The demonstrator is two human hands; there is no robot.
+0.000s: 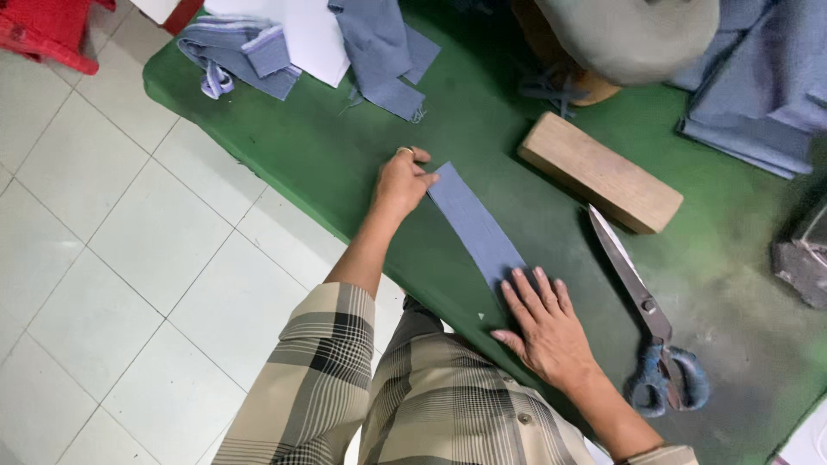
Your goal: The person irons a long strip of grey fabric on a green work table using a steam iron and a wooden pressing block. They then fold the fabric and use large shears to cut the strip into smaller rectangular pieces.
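A narrow strip of blue-grey fabric (pixel 476 222) lies flat on the green padded table (pixel 327 146). My left hand (pixel 402 180) pinches the strip's far end, a ring on one finger. My right hand (pixel 546 325) rests flat, fingers spread, on the strip's near end and presses it down. Just right of my right hand lie large scissors (pixel 648 310) with blue-wrapped handles, blades closed. A wooden block (pixel 600 171) sits beyond the strip on the right.
Folded blue fabric pieces (pixel 244 53) and a white sheet (pixel 297 30) lie at the table's far left. More blue cloth (pixel 758 95) is stacked at the far right. A dark iron (pixel 805 254) stands at the right edge. Tiled floor (pixel 112 258) lies left, with a red stool (pixel 47 30).
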